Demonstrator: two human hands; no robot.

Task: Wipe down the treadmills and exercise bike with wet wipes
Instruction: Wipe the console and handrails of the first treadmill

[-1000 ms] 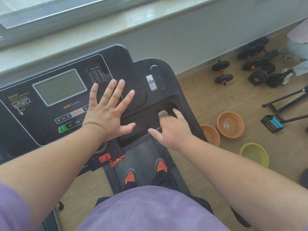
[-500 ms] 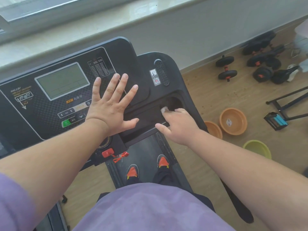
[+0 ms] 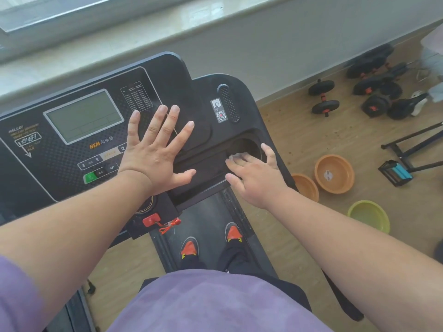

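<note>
Treadmill belt [image 3: 203,226]: person stands on it.
Right hand [image 3: 254,174]: fingers flat, pressing a wet wipe [image 3: 237,156] into the console tray beside the cup recess [image 3: 247,146].
Left hand [image 3: 155,149]: spread flat on the treadmill console [image 3: 72,164], bracing.
Step, judged: wiping the right tray. Next calls for sweeping the recess and outer rim.
Beyond: basins [image 3: 334,173], dumbbells [image 3: 323,98] on the floor.

Pale windowsill [image 3: 143,22] in daylight above a grey wall [image 3: 275,51], wood-look floor [image 3: 299,130] strewn with dumbbells [image 3: 323,98] and bowls [image 3: 334,173].
</note>
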